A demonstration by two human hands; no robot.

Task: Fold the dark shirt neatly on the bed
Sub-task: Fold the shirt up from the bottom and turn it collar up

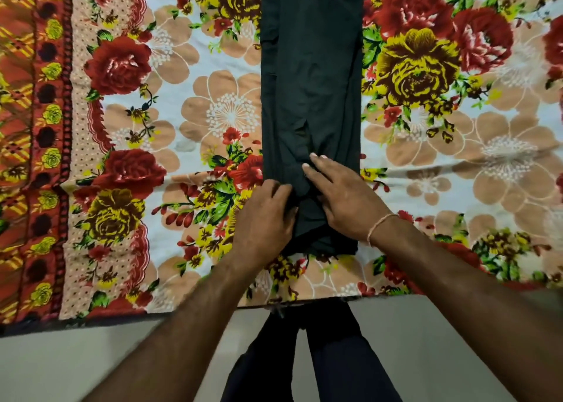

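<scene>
1. Dark shirt (310, 82): I see it folded into a long narrow strip on the bed, running straight away from my hands to the top edge of the view. Its near end lies between and under both hands, just short of the bed's near edge.
2. Left hand (264, 216): I have it at the strip's left near corner, fingers curled around the cloth's edge, gripping a bunched fold. The fingertips are hidden in the fabric.
3. Right hand (341, 197): I have it lying on top of the strip, just right of the left hand, fingers straight and spread, pressing the cloth flat. The fingertips point up the strip, away from me. A thin thread band (380, 223) circles the wrist.
4. Hands, relation: close together, a narrow band of dark cloth showing between them; both touch the shirt.
5. Bedsheet (219, 115): floral print in red, yellow and peach on a pale ground, spreading out to both sides of the hands and under the shirt; a red patterned border runs far to the left of the left hand.
6. Floor (457, 340): pale, below the forearms, with dark trouser legs (335, 356) between them.
7. Containers: I see none to list.
</scene>
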